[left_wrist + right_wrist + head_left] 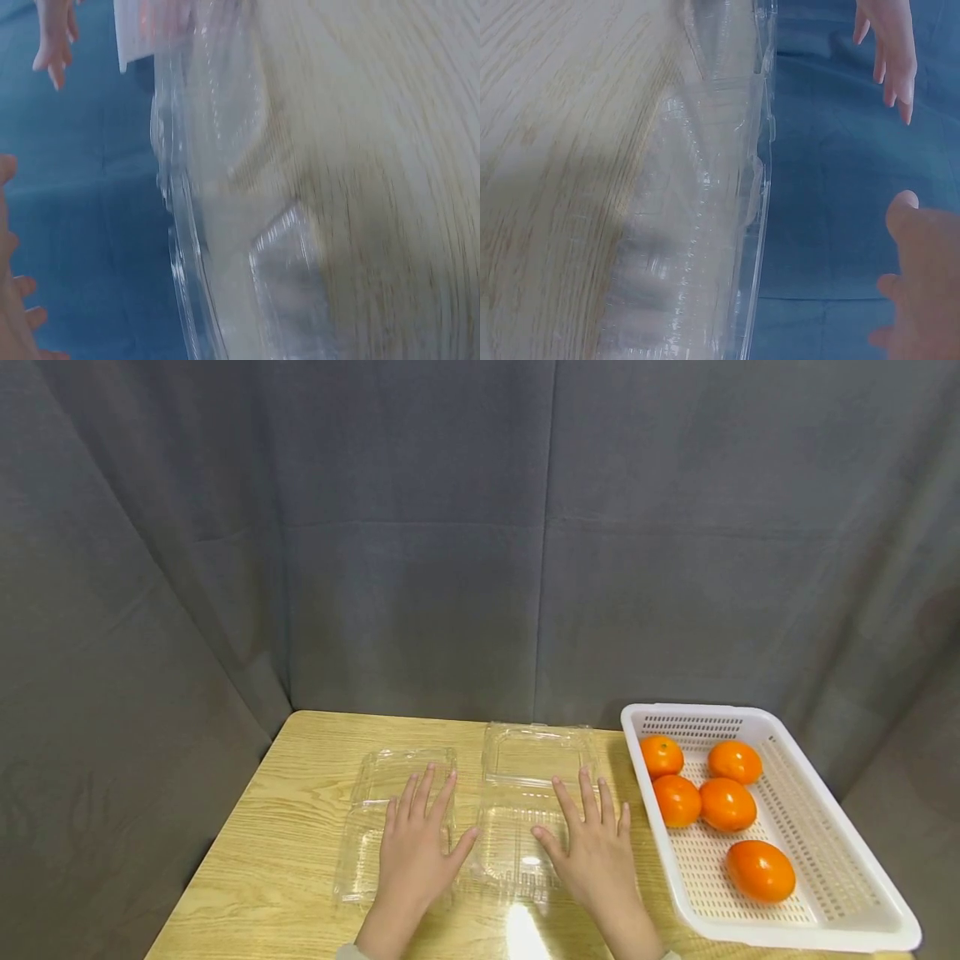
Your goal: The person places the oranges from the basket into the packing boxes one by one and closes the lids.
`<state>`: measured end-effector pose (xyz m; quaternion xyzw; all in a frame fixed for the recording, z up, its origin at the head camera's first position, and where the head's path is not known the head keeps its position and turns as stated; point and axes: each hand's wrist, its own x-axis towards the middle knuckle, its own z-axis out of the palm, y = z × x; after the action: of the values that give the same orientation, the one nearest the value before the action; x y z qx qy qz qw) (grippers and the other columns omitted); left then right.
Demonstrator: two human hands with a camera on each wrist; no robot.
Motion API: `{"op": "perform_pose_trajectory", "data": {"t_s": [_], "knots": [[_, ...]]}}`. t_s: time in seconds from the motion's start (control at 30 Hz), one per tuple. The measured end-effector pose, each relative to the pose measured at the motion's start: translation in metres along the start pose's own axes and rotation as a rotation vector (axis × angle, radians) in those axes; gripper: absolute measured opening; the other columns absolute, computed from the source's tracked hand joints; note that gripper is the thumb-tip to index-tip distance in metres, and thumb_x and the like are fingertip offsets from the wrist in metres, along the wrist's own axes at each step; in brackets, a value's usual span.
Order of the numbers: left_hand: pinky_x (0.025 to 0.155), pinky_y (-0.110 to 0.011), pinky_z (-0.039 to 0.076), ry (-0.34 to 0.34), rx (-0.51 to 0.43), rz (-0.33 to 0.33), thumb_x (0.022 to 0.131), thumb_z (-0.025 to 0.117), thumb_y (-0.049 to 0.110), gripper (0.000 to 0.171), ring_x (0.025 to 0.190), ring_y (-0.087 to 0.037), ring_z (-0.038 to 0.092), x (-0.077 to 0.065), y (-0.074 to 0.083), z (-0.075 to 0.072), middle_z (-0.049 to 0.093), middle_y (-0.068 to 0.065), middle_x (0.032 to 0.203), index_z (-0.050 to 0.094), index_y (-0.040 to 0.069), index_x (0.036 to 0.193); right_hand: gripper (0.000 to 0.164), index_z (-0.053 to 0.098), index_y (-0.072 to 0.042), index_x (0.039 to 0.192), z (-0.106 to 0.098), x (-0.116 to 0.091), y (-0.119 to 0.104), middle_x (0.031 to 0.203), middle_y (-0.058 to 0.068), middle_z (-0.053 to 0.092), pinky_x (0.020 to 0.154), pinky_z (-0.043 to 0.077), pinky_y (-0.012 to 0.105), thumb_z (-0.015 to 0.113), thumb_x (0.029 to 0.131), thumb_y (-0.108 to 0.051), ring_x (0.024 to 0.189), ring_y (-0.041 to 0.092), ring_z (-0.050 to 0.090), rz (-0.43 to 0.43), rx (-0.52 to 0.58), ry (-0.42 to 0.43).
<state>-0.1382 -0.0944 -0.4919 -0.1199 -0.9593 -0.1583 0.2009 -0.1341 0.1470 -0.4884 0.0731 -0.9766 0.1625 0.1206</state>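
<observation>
Grey curtain [405,543] behind wooden desk [255,860]: left hand [415,852] and right hand [597,856], each grip spread, hover near two clear containers [513,839].

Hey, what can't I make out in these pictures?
Head view: part of the left clear container, covered by the left hand.
Head view: part of the right clear container, covered by the right hand.
Left wrist view: most of the white basket, cut off by the top edge.
Right wrist view: the rest of the right hand, cut off by the right edge.
</observation>
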Motion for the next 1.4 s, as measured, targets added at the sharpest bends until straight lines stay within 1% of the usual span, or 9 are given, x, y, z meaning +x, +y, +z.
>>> {"op": "perform_pose_trajectory", "data": {"t_s": [0.17, 0.4, 0.6, 0.7, 0.8, 0.97, 1.1, 1.23, 1.4], "knots": [[0.112, -0.067, 0.023, 0.037, -0.044, -0.022, 0.090, 0.065, 0.052, 0.078, 0.143, -0.041, 0.027, -0.002, -0.017, -0.002, 0.025, -0.012, 0.161, 0.036, 0.019, 0.154, 0.072, 0.037, -0.020, 0.154, 0.001, 0.000, 0.000, 0.164, 0.016, 0.014, 0.113, 0.009, 0.070, 0.059, 0.095, -0.054, 0.147, 0.043, 0.013, 0.000, 0.001, -0.004], [0.114, -0.064, 0.021, 0.026, -0.100, -0.082, 0.090, 0.068, 0.049, 0.076, 0.143, -0.039, 0.028, -0.007, -0.038, -0.006, 0.028, -0.009, 0.160, 0.037, 0.021, 0.154, 0.072, 0.036, -0.021, 0.155, 0.003, 0.001, 0.001, 0.163, 0.016, 0.016, 0.113, 0.008, 0.069, 0.059, 0.095, -0.053, 0.147, 0.042, 0.012, 0.001, 0.006, -0.002], [0.112, -0.064, 0.024, 0.070, -0.132, -0.102, 0.088, 0.073, 0.043, 0.073, 0.142, -0.038, 0.030, -0.019, -0.053, -0.008, 0.036, -0.012, 0.156, 0.043, 0.017, 0.150, 0.071, 0.038, -0.020, 0.154, 0.005, -0.001, 0.001, 0.162, 0.016, 0.021, 0.113, 0.012, 0.070, 0.060, 0.094, -0.052, 0.146, 0.043, 0.016, -0.007, 0.006, 0.025], [0.111, -0.065, 0.025, 0.078, -0.161, -0.138, 0.089, 0.072, 0.040, 0.071, 0.142, -0.038, 0.029, -0.026, -0.062, -0.007, 0.036, -0.013, 0.156, 0.044, 0.016, 0.150, 0.070, 0.039, -0.020, 0.153, 0.006, -0.002, 0.001, 0.162, 0.016, 0.022, 0.112, 0.013, 0.070, 0.060, 0.094, -0.053, 0.145, 0.043, 0.018, -0.013, 0.004, 0.033], [0.111, -0.065, 0.025, 0.087, -0.206, -0.195, 0.091, 0.071, 0.036, 0.069, 0.142, -0.038, 0.029, -0.034, -0.069, -0.006, 0.037, -0.013, 0.155, 0.042, 0.015, 0.150, 0.070, 0.038, -0.020, 0.153, 0.006, -0.002, 0.001, 0.162, 0.015, 0.021, 0.112, 0.013, 0.070, 0.060, 0.095, -0.053, 0.145, 0.043, 0.018, -0.016, 0.009, 0.029], [0.106, -0.069, 0.030, 0.109, -0.281, -0.292, 0.095, 0.068, 0.028, 0.067, 0.140, -0.042, 0.031, -0.046, -0.081, -0.004, 0.035, -0.016, 0.156, 0.037, 0.011, 0.152, 0.070, 0.039, -0.021, 0.153, 0.005, -0.003, 0.002, 0.162, 0.015, 0.022, 0.112, 0.015, 0.070, 0.061, 0.094, -0.051, 0.145, 0.042, 0.019, -0.029, 0.020, 0.047], [0.099, -0.074, 0.033, 0.109, -0.362, -0.401, 0.098, 0.063, 0.026, 0.065, 0.140, -0.045, 0.029, -0.056, -0.087, -0.001, 0.030, -0.016, 0.158, 0.033, 0.012, 0.155, 0.069, 0.040, -0.020, 0.152, 0.006, -0.005, 0.003, 0.160, 0.016, 0.025, 0.111, 0.020, 0.069, 0.063, 0.094, -0.049, 0.144, 0.042, 0.022, -0.053, 0.025, 0.080], [0.097, -0.076, 0.033, 0.075, -0.460, -0.538, 0.103, 0.055, 0.032, 0.063, 0.141, -0.048, 0.026, -0.065, -0.092, 0.001, 0.023, -0.014, 0.161, 0.027, 0.017, 0.158, 0.069, 0.041, -0.019, 0.152, 0.007, -0.006, 0.004, 0.160, 0.016, 0.026, 0.112, 0.021, 0.067, 0.064, 0.094, -0.048, 0.144, 0.042, 0.023, -0.064, 0.034, 0.098], [0.100, -0.078, 0.026, 0.062, -0.605, -0.668, 0.105, 0.044, 0.040, 0.062, 0.140, -0.051, 0.023, -0.075, -0.097, 0.003, 0.019, -0.014, 0.163, 0.020, 0.021, 0.159, 0.069, 0.041, -0.018, 0.152, 0.006, -0.007, 0.003, 0.159, 0.017, 0.027, 0.112, 0.022, 0.066, 0.065, 0.093, -0.046, 0.144, 0.042, 0.023, -0.067, 0.056, 0.096]]}}
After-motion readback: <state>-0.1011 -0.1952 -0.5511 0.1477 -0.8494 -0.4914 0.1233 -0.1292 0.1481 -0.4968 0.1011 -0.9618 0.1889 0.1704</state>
